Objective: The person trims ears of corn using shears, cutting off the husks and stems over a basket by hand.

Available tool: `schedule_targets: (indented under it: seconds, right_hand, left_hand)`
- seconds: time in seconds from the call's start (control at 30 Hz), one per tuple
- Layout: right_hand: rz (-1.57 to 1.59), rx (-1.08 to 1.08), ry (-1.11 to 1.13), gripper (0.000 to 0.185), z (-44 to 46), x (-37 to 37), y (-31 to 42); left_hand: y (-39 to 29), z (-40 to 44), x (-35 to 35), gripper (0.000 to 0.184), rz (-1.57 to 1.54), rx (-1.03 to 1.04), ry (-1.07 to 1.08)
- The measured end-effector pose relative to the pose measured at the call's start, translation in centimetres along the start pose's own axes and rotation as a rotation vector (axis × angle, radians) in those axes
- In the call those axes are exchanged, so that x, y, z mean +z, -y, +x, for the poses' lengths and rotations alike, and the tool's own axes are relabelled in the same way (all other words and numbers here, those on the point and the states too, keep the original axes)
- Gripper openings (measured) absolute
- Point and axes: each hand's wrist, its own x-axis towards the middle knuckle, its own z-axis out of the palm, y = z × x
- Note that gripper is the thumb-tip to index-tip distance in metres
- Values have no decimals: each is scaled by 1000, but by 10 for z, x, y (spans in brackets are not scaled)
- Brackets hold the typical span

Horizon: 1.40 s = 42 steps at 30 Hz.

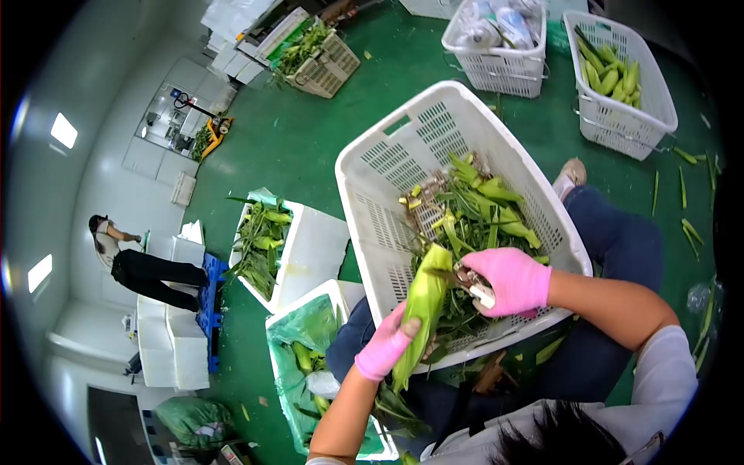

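My left hand (384, 342), in a pink glove, is wrapped round the lower part of an ear of corn (422, 318) in green husk. The ear is tilted, its upper end over the near side of a large white basket (384, 194). My right hand (511, 280), also pink-gloved, is closed round what look like pruning shears (463, 277). Their dark blade touches the ear near its upper end; a white handle part shows below the fingers. Husk leaves and trimmed stalk pieces (496, 205) lie inside the basket beneath both hands.
Left of the basket stand a white foam box of husks (318, 248) and a green-lined box (298, 322) with corn. Back right are a basket of corn (666, 112) and one with plastic bags (504, 74). A person (147, 267) stands by a blue pallet (209, 314) far left.
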Motion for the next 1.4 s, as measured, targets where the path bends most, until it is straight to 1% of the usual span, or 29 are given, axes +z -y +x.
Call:
schedule_targets:
  seconds: [0.03,0.07,0.17,0.2,0.3,0.33,0.43,0.47,0.57,0.63,0.67,0.7,0.73,0.77,0.8,0.83,0.87,0.9,0.93,0.97,1.0,1.03,1.1,1.13,1.17,1.23,1.3,1.33,1.4]
  right_hand:
    - [12,106,62,45,1,-1,0]
    - [-10,140,57,36,0,6,-8]
    - [435,196,10,26,-5,25,-29]
    - [629,347,30,18,-3,24,-26]
    - [1200,560,-156,19,1,20,-30]
    - [1280,554,-178,24,2,16,-28]
    - [1204,614,-122,32,-2,9,-2]
    - [1241,603,-111,36,-5,15,3]
    - [1298,563,-43,33,-13,19,16]
    - [1402,645,-26,32,-15,-4,26]
    - [1399,604,-133,31,-16,-13,28]
    - [1449,472,-166,29,-16,-12,11]
    - [1517,408,-224,23,-17,-22,6]
    - [1548,403,-287,17,-15,-30,-1]
    - [1737,436,-329,16,-17,-38,-2]
    - [1712,227,-287,18,-18,-47,-10]
    - [1679,105,-465,19,-23,-56,-8]
    - [1700,105,-700,22,-23,-74,-3]
    - [1749,-132,-590,22,-25,-95,-21]
    - [1535,-44,-651,23,-26,-107,-41]
    - [1192,213,-602,23,-25,-107,-36]
    - [854,293,-505,22,-19,-91,-41]
    - [111,399,-298,36,-5,-58,-52]
    - [-155,491,-277,43,6,-37,-32]
    - [-74,431,-321,47,6,-22,-18]
    - [461,282,-306,58,7,-10,1]
    - [650,259,-333,56,11,0,9]
    - [657,248,-328,53,9,-1,6]
    - [680,212,-321,45,11,-4,1]
  left_hand:
    - [0,5,-1,87,23,-17,-6]
    - [-2,9,-3,87,-26,-47,14]
    - [0,17,-8,83,-188,-90,25]
    - [2,20,-8,82,-249,-88,21]
    - [5,31,-4,75,-76,53,-49]
    - [3,30,8,68,-78,90,-169]
    - [-5,48,32,70,119,372,-261]
    - [-4,53,40,75,88,380,-324]
    - [3,64,51,75,109,496,-389]
    - [1,65,49,74,47,493,-389]
    - [1,65,43,74,5,476,-399]
    - [4,62,36,74,-38,460,-416]
    - [13,62,28,73,35,401,-452]
    - [25,64,19,73,304,460,-465]
    - [37,64,13,73,258,469,-405]
    - [47,61,10,72,212,477,-340]
    - [53,53,9,73,83,345,-411]
    - [61,53,-9,66,-283,253,-220]
    - [67,50,-18,66,-339,290,-219]
    - [67,50,-24,66,-388,331,-207]
    - [61,41,-21,70,-441,260,-189]
    - [59,36,-13,71,-295,272,-246]
    - [53,39,7,73,-2,309,-338]
    - [49,40,14,75,13,309,-365]
    - [41,41,24,74,98,359,-404]
    - [34,43,41,74,98,374,-387]
    - [42,45,47,79,147,378,-367]
    - [43,46,47,81,178,386,-363]
    - [38,43,47,88,-38,345,-236]
